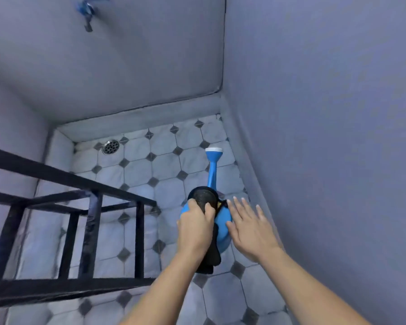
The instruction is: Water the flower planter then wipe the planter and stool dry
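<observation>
Gripping a black cloth (204, 199) with the left hand (195, 228), fingers curled round it on top of the blue can (223, 225). Draped over the can's top, trailing down past that wrist. Holding the right hand (250, 228) just right of the can, fingers straight and spread, holding nothing; cannot tell whether touching. Pointing the spout (212, 172) away from both hands. Standing left of the left hand, a black frame (92, 207) on the tiled floor (164, 165).
</observation>
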A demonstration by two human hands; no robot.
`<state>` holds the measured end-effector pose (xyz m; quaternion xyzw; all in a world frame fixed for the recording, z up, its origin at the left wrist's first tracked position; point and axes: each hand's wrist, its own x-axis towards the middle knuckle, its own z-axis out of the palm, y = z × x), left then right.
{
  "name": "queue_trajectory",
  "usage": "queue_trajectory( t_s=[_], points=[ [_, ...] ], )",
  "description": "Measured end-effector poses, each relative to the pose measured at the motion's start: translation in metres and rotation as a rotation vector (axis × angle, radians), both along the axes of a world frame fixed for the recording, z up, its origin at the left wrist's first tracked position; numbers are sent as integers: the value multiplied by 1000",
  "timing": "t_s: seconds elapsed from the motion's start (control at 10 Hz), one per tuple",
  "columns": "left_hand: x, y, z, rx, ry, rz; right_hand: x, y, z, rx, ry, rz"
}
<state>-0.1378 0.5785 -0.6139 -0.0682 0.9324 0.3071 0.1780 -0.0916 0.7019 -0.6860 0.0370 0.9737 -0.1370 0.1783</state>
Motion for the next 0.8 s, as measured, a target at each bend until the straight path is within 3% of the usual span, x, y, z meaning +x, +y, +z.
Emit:
queue_trajectory(
  t_s=[0.2, 0.4, 0.5, 0.6, 0.7, 0.8],
  points=[
    [3, -4, -124, 24, 20, 30, -5, -8, -118, -11, -32, -21],
    [10, -2, -177, 59, 1, 52, -6, -12, -172, -30, -146, -58],
    [11, -2, -180, 75, -30, 63, -4, -14, -174, -33, -174, -59],
    [6, -4, -179, -26, -83, -17, -9, -10, -158, 16, -221, -69],
    [7, -10, -159, -127, -67, -41, -7, -10, -128, 25, -207, -85],
    [15, -25, -99, -66, -36, -74, 6, -19, -65, -28, -149, -83]
  ],
)
